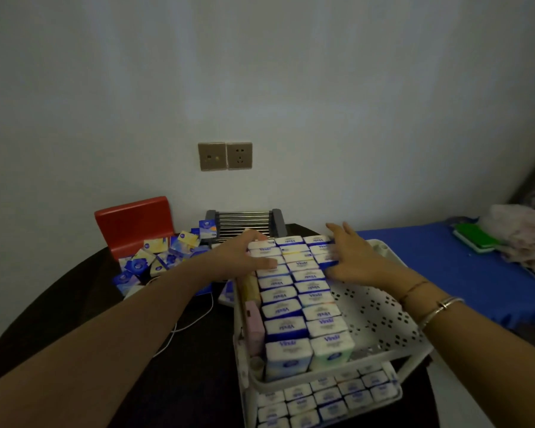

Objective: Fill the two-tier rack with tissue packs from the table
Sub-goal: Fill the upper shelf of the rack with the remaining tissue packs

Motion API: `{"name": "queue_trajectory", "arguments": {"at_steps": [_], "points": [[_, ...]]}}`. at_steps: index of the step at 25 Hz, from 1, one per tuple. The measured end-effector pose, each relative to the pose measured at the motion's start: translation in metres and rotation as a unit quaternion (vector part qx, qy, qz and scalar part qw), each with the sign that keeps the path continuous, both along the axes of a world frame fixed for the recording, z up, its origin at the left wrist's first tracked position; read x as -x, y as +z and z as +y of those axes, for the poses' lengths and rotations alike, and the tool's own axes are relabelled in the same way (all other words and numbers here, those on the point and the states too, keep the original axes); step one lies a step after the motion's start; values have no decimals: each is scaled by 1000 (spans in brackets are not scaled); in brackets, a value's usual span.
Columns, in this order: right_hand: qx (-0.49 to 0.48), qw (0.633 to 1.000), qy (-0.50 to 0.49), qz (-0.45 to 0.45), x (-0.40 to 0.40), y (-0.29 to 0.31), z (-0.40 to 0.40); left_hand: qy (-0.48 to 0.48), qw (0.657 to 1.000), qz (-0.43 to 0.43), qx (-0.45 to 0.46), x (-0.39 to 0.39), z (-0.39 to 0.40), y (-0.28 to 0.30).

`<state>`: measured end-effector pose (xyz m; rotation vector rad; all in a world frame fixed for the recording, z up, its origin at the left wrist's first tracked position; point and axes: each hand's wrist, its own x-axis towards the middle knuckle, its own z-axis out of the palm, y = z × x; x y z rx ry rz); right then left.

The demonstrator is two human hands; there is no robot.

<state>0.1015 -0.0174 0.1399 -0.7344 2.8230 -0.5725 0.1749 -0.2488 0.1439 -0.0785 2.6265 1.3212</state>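
Now white-and-blue tissue packs (294,267) are squeezed between left hand (247,257) and right hand (351,257), each grip flat-fingered, nothing grasped; uneven pressure could buckle rows.

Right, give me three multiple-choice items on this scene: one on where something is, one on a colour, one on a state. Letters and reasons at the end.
1. Where does the loose pile of tissue packs lie?
A. on the blue cloth at right
B. on the dark table, left of the rack
C. on the floor

2. What colour is the box behind that pile?
A. red
B. green
C. white

3. How full is the top tier of the rack?
A. empty
B. packed wall to wall
C. part filled, right side bare

Answers: 1 B, the pile sits on the table left of the rack. 2 A, its wall is plainly red. 3 C, rows of packs stand on the left side where the left hand and right hand rest, while the dotted floor at right is bare.
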Motion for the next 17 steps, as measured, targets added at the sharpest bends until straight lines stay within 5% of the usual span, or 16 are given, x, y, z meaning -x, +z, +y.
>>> {"name": "queue_trajectory", "arguments": {"at_steps": [5, 12, 17], "points": [[83, 996, -9, 40, -42, 49, -38, 33, 995, 78, -45, -12, -21, 1], [16, 987, 98, 123, -104, 54, -187, 107, 984, 126, -71, -67, -153, -22], [-23, 986, 134, 95, -116, 22, -286, 225, 966, 102, -73, -111, -252, -69]]}}
